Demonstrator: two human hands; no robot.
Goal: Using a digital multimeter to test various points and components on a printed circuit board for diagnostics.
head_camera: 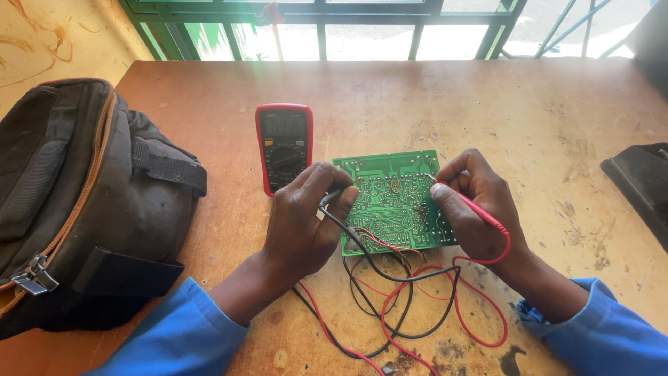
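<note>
A green circuit board [394, 198] lies solder side up on the brown wooden table [431, 104]. My left hand [303, 219] grips a black test probe [332, 198] with its tip at the board's left edge. My right hand [476, 205] pinches a red test probe [476, 207], its tip touching the board's right part. Just beyond my left hand lies a red-cased multimeter [284, 145] with a dial. Red and black leads [410, 292] loop over the table below the board. Blue sleeves cover both forearms.
A dark backpack [76, 202] with a brown zipper fills the table's left side. A black object [643, 184] sits at the right edge. Green window bars [320, 24] run behind the table's far edge.
</note>
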